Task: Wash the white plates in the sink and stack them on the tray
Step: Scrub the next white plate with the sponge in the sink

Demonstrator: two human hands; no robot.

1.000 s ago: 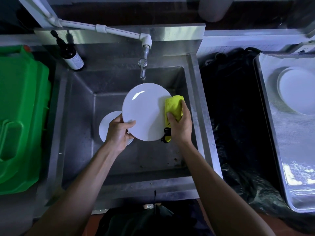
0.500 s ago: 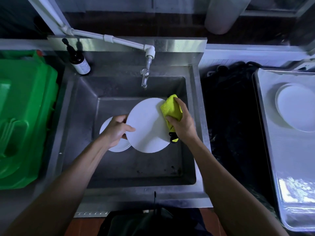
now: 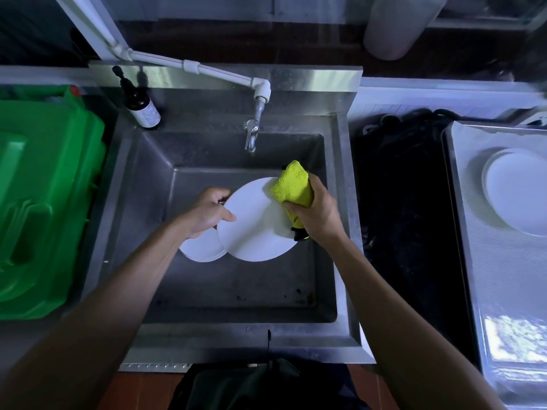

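At the centre of the view, over the steel sink (image 3: 343,202), the left hand (image 3: 204,213) grips a white plate (image 3: 254,229) by its rim at the plate's nine o'clock, thumb lying across the top face and the other fingers curled under the edge. The plate is held tilted above the basin floor, clear of it. At the plate's two o'clock the right hand (image 3: 318,211) is closed around a folded yellow cloth (image 3: 293,184), fingers wrapped tight round its lower half, and the cloth's free end presses on the upper right part of the plate; a black tag or strap hangs from the cloth just below the hand. A second white plate (image 3: 202,251) lies on the basin floor at seven o'clock from the held one, partly covered by it and by the left wrist. The tap (image 3: 251,134) hangs at twelve o'clock above the plates; whether water runs from it cannot be told. A dark pump bottle (image 3: 140,103) stands on the sink's back ledge at eleven o'clock. At nine o'clock, beside the sink, sits a green plastic bin (image 3: 44,202). At three o'clock, well apart from the sink across a dark gap, a metal tray (image 3: 503,291) carries another white plate (image 3: 521,190) lying flat near its far end.
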